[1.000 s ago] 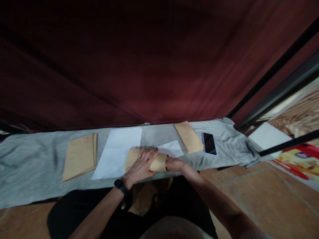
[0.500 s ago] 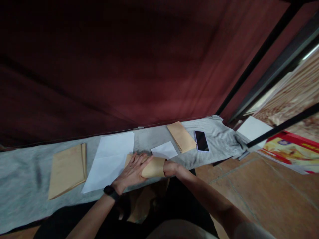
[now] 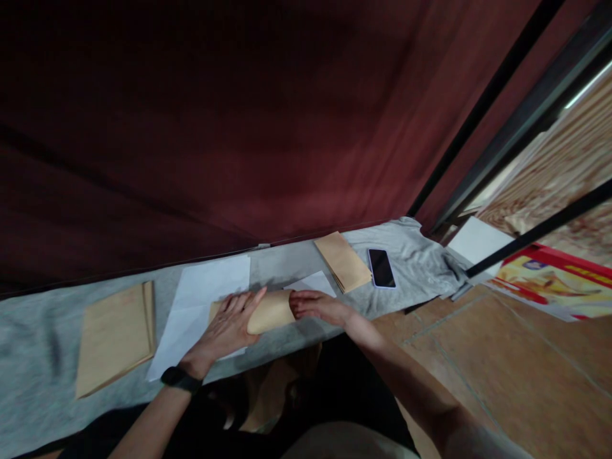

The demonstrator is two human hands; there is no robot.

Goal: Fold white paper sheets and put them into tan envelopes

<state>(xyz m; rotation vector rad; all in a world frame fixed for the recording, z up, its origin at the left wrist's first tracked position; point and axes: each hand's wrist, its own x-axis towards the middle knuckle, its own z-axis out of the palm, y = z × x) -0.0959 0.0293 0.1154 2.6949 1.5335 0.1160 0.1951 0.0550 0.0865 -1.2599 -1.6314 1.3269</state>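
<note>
A brown paper envelope [image 3: 273,312] lies across the front of the cloth-covered surface, its mouth bulging open to the right. My left hand [image 3: 222,328] spreads over its left part, fingers on top and thumb by the near edge, holding it. At the mouth is my right hand [image 3: 321,307], its fingers stretched out and the tips just inside the opening. Whether anything else is inside the envelope is hidden. Under the envelope's left end are white sheets [image 3: 205,287]. A smaller white paper [image 3: 313,282] is partly covered behind my right hand.
Brown envelopes [image 3: 112,335] lie stacked at the left, and more folded brown envelopes [image 3: 343,260] at the right. Beside them is a phone [image 3: 381,268]. A dark red curtain [image 3: 268,159] rises behind the grey cloth [image 3: 411,271]. Further right are a black bar [image 3: 540,236] and a colourful box [image 3: 559,284].
My right hand has mostly come out of the envelope, which it was inside up to the wrist. My left hand and the envelope have shifted left over the white sheets. The view has turned right.
</note>
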